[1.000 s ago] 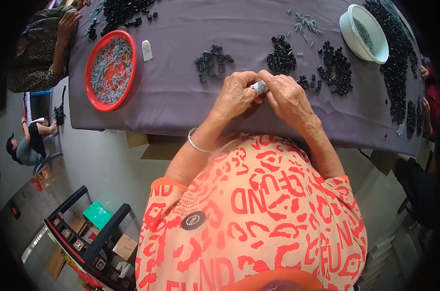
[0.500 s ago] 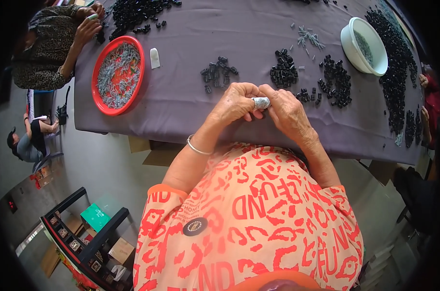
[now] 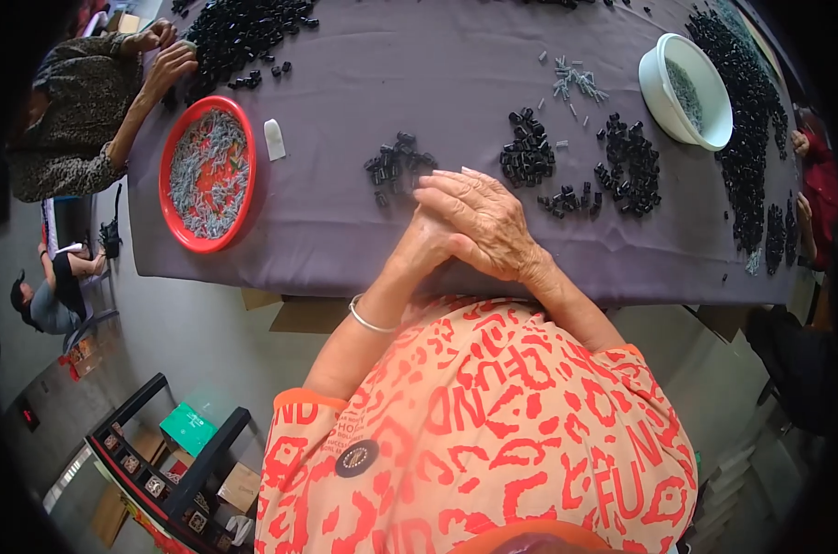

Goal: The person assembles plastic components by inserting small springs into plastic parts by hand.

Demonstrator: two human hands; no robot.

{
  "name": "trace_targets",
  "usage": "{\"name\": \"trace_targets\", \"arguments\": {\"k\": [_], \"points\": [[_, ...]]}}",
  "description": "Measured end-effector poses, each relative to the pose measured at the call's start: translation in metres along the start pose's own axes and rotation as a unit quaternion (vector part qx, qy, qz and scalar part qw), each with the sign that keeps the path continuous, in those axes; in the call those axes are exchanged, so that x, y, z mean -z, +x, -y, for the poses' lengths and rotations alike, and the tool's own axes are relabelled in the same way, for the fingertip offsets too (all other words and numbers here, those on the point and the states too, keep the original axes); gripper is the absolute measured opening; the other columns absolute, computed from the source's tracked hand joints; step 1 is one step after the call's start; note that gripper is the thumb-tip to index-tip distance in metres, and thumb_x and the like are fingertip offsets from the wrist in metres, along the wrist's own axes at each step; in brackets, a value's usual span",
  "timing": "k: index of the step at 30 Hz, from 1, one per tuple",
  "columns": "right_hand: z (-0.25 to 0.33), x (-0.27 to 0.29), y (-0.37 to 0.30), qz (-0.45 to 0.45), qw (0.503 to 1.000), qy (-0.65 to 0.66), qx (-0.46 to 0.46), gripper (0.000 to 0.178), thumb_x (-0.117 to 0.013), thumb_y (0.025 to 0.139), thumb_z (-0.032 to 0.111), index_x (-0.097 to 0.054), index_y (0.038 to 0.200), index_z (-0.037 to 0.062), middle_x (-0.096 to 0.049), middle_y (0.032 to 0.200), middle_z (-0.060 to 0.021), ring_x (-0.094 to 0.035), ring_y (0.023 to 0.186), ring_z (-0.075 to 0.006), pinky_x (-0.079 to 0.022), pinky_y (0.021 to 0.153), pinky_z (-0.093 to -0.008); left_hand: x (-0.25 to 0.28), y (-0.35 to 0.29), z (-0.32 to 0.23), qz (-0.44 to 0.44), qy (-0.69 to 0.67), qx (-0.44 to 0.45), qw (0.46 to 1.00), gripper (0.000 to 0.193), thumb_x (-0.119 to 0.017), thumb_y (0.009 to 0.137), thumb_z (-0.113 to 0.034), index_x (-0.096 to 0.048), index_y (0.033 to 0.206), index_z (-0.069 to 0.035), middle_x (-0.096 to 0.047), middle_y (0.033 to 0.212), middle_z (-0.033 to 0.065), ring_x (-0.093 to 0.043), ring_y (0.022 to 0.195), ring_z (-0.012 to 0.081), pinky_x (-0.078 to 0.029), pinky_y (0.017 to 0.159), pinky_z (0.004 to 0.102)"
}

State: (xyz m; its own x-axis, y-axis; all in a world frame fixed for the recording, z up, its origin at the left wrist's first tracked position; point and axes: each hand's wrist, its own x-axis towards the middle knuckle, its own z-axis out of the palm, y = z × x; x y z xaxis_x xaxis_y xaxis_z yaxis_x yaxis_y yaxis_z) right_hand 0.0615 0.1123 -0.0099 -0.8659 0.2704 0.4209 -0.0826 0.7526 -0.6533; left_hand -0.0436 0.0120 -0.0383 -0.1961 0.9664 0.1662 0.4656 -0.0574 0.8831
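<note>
right hand (image 3: 479, 222) now covering left hand (image 3: 417, 251), purple tablecloth (image 3: 345, 120)

Purple-clothed table (image 3: 345, 231): red tray (image 3: 207, 174), white bowl (image 3: 685, 90), small black-part heaps (image 3: 528, 157), possibly grey pins (image 3: 578, 78).

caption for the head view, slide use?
Right hand laid over left hand at purple table edge, beside small black parts.
</note>
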Motion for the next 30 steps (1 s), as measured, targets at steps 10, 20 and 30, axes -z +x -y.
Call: {"name": "trace_targets", "arguments": {"k": [10, 20, 30], "points": [[-0.005, -0.001, -0.002, 0.033, 0.998, 0.031, -0.039, 0.054, -0.038, 0.087, 0.048, -0.056, 0.116, 0.0061, -0.054, 0.123, -0.0138, -0.05, 0.117, -0.0294, -0.033, 0.103, -0.0466, 0.002, 0.005, -0.004, 0.046, 0.096, 0.018, 0.994, 0.029, -0.056, 0.077, -0.014, -0.057, 0.105, -0.002, -0.057, 0.104, 0.0155, -0.052, 0.104, 0.0306, -0.043, 0.085, 0.0389], [-0.035, 0.046, -0.013, -0.123, 0.974, -0.163, -0.099, 0.011, -0.063, 0.074, 0.001, -0.062, 0.085, 0.0044, -0.059, 0.086, -0.0085, -0.055, 0.081, -0.0281, -0.046, 0.071, -0.0381, 0.002, 0.022, -0.051, 0.018, -0.21, 0.38, 0.9, 0.022, -0.06, 0.083, -0.019, -0.064, 0.095, -0.001, -0.065, 0.08, 0.0064, -0.064, 0.063, 0.0133, -0.051, 0.051, 0.0248], [-0.084, 0.047, 0.028, -0.062, 0.982, -0.168, -0.062, 0.013, -0.06, 0.076, 0.004, -0.062, 0.088, 0.0068, -0.059, 0.097, -0.0085, -0.056, 0.094, -0.0282, -0.046, 0.08, -0.0363, 0.011, 0.012, -0.045, -0.073, 0.046, 0.25, 0.964, 0.018, -0.06, 0.081, -0.013, -0.064, 0.09, 0.002, -0.061, 0.059, 0.0074, -0.06, 0.049, 0.0114, -0.046, 0.047, 0.0237]]}}
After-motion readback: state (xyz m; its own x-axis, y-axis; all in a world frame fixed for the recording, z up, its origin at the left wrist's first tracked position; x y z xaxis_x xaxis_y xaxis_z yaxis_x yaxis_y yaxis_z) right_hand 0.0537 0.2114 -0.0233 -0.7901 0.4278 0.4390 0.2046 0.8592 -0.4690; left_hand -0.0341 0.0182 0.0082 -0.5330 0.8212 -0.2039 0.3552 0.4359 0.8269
